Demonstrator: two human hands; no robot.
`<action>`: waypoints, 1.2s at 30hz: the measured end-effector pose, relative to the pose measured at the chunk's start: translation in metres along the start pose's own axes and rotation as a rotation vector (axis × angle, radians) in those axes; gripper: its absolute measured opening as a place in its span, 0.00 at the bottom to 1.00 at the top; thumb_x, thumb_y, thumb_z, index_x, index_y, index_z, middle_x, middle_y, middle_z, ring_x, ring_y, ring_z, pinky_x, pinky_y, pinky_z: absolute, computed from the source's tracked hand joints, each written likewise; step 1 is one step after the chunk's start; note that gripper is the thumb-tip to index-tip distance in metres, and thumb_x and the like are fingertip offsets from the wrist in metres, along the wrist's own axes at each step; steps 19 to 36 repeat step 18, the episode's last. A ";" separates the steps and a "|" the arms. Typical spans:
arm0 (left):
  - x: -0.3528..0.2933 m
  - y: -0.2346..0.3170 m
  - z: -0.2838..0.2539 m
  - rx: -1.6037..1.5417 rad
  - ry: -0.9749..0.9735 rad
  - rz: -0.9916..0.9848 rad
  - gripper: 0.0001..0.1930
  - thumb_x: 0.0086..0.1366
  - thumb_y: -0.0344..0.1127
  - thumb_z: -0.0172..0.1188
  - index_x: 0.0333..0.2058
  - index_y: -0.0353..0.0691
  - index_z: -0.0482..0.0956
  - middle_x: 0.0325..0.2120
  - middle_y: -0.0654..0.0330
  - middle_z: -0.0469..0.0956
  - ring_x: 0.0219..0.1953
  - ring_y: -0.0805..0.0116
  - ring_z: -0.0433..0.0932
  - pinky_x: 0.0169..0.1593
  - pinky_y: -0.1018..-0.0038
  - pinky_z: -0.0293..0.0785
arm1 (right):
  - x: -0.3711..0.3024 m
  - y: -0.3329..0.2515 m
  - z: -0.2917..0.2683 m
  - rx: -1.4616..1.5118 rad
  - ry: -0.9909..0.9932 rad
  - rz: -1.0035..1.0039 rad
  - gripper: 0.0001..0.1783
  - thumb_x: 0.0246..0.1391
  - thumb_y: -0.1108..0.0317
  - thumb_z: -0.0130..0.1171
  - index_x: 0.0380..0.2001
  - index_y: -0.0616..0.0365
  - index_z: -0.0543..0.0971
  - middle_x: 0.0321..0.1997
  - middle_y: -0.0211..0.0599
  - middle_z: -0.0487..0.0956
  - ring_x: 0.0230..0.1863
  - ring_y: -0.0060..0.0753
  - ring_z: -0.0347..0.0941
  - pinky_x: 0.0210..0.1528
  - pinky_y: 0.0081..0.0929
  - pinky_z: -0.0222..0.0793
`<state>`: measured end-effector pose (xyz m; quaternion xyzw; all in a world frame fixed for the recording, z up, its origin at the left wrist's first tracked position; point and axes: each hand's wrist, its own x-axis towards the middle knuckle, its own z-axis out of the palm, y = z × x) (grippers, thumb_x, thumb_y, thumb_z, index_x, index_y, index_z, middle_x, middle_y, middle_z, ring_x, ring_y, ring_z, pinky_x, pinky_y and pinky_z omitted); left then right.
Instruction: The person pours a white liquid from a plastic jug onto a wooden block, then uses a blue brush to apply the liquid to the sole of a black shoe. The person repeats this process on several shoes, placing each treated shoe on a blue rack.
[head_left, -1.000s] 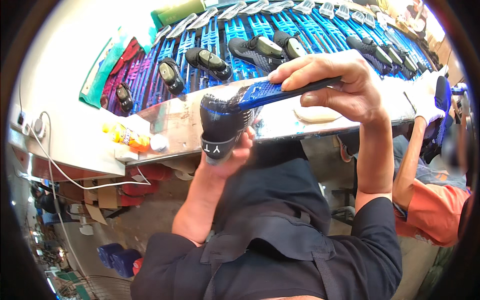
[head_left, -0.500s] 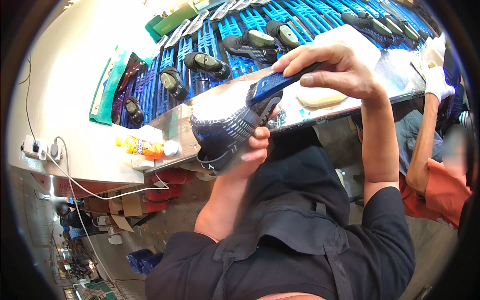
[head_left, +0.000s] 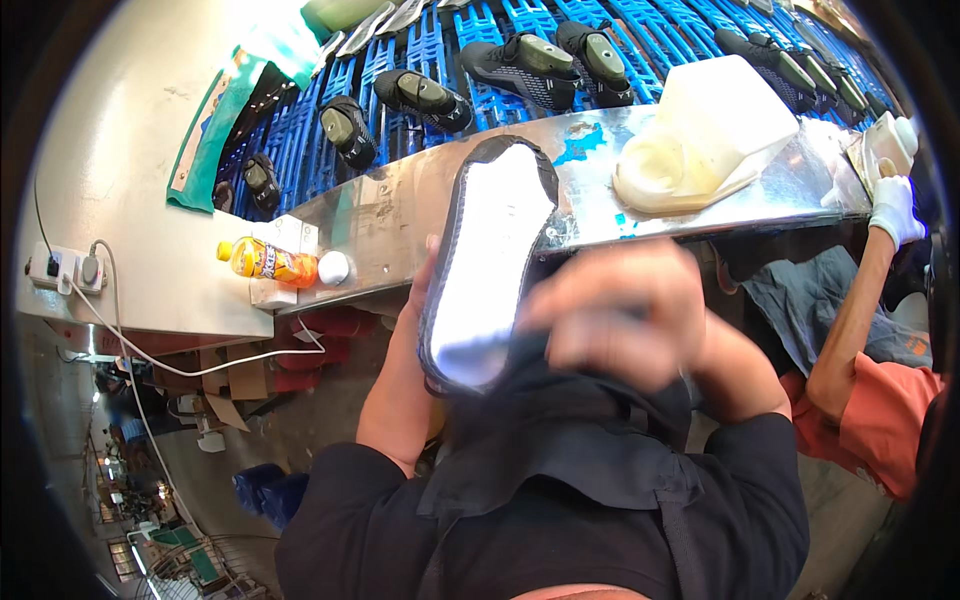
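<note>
A black shoe upper (head_left: 489, 250) is held up with its white underside facing me, the toe end away and the heel end near my apron. My left hand (head_left: 424, 272) grips it from the left side; most of its fingers are hidden behind it. My right hand (head_left: 625, 310) is just right of the heel end, smeared by motion. Whether it holds the blue-handled brush seen earlier cannot be made out. A bluish smear shows across the heel of the white underside.
A metal ledge (head_left: 385, 225) runs ahead, bearing a translucent plastic jug (head_left: 715, 125). An orange drink bottle (head_left: 270, 262) stands left. Beyond lies a blue conveyor (head_left: 505, 115) with several black shoes. On the right, a co-worker's gloved hand (head_left: 895, 210) holds a white container (head_left: 888, 142).
The shoe upper has been turned so its white underside faces me. My right hand has swept down from above the toe to beside the heel. The blue brush no longer shows clearly.
</note>
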<state>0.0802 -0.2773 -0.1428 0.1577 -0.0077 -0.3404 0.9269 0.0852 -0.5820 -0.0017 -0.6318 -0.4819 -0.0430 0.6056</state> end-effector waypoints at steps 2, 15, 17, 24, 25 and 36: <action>-0.001 0.007 0.009 0.161 0.043 -0.007 0.43 0.74 0.66 0.64 0.70 0.34 0.72 0.58 0.48 0.84 0.55 0.56 0.87 0.56 0.57 0.88 | 0.008 0.061 -0.014 0.352 0.367 0.430 0.12 0.71 0.67 0.66 0.46 0.66 0.89 0.34 0.35 0.89 0.33 0.24 0.86 0.37 0.24 0.81; -0.030 0.166 0.141 1.508 0.968 0.496 0.35 0.65 0.51 0.80 0.58 0.26 0.83 0.48 0.51 0.89 0.47 0.65 0.88 0.56 0.70 0.82 | -0.031 0.128 0.010 0.140 0.652 0.329 0.16 0.71 0.73 0.67 0.57 0.71 0.84 0.41 0.47 0.88 0.34 0.30 0.86 0.42 0.25 0.82; -0.033 0.228 0.132 1.783 1.202 0.427 0.39 0.60 0.54 0.83 0.59 0.28 0.83 0.49 0.49 0.90 0.46 0.62 0.88 0.56 0.67 0.82 | -0.040 0.149 0.021 0.242 0.652 0.347 0.17 0.72 0.72 0.67 0.58 0.70 0.84 0.42 0.49 0.88 0.35 0.31 0.86 0.42 0.26 0.82; -0.028 0.253 0.132 1.901 1.337 0.313 0.36 0.60 0.54 0.83 0.62 0.41 0.85 0.50 0.55 0.90 0.48 0.59 0.89 0.59 0.67 0.81 | -0.043 0.158 0.026 0.229 0.624 0.361 0.19 0.72 0.70 0.68 0.60 0.68 0.83 0.44 0.52 0.89 0.35 0.33 0.86 0.43 0.28 0.83; -0.028 0.253 0.132 1.901 1.337 0.313 0.36 0.60 0.54 0.83 0.62 0.41 0.85 0.50 0.55 0.90 0.48 0.59 0.89 0.59 0.67 0.81 | -0.043 0.158 0.026 0.229 0.624 0.361 0.19 0.72 0.70 0.68 0.60 0.68 0.83 0.44 0.52 0.89 0.35 0.33 0.86 0.43 0.28 0.83; -0.028 0.253 0.132 1.901 1.337 0.313 0.36 0.60 0.54 0.83 0.62 0.41 0.85 0.50 0.55 0.90 0.48 0.59 0.89 0.59 0.67 0.81 | -0.043 0.158 0.026 0.229 0.624 0.361 0.19 0.72 0.70 0.68 0.60 0.68 0.83 0.44 0.52 0.89 0.35 0.33 0.86 0.43 0.28 0.83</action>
